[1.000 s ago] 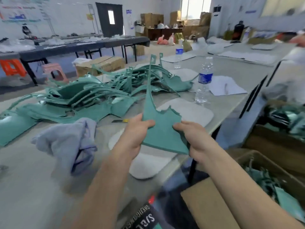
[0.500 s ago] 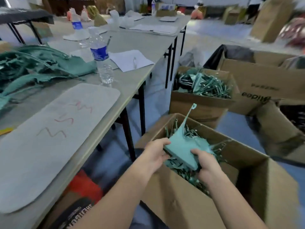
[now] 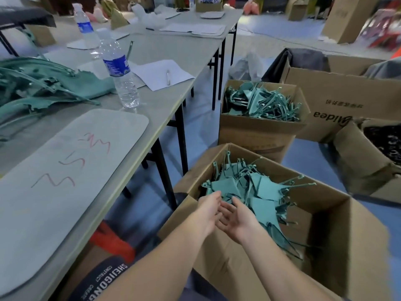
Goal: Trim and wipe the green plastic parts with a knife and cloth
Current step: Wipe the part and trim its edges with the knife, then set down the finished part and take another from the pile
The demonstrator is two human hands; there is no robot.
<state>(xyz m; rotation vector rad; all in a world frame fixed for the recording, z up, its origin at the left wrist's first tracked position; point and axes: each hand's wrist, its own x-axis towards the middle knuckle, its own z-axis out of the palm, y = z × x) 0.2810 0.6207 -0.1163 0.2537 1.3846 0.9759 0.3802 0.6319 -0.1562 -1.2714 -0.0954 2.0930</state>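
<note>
A: Your left hand (image 3: 207, 210) and right hand (image 3: 238, 218) are both over the near corner of the nearest cardboard box (image 3: 347, 246), which sits on the floor beside the table (image 3: 165, 98).

B: Neither hand has hold of anything. The fingers of your left hand are loosely extended with its back turned up. Your right hand lies palm up, its fingers relaxed and slightly spread.

A: The hands overlap from this angle, so I can't say whether your fingertips touch each other.

B: The green plastic parts (image 3: 258, 187) are heaped inside that box, just beyond your fingers. They're flat triangular pieces with thin hooked stems sticking up.

A: A second box (image 3: 256, 131) stands farther along the floor, also filled with green parts (image 3: 260, 101).

B: On the table to your left there's a loose pile of green pieces (image 3: 43, 88) at the far left edge. Nearer you is a grey mat (image 3: 65, 192) with red scribbles.

A: A water bottle (image 3: 120, 72) stands upright between the pile and a sheet of paper (image 3: 160, 73).
</note>
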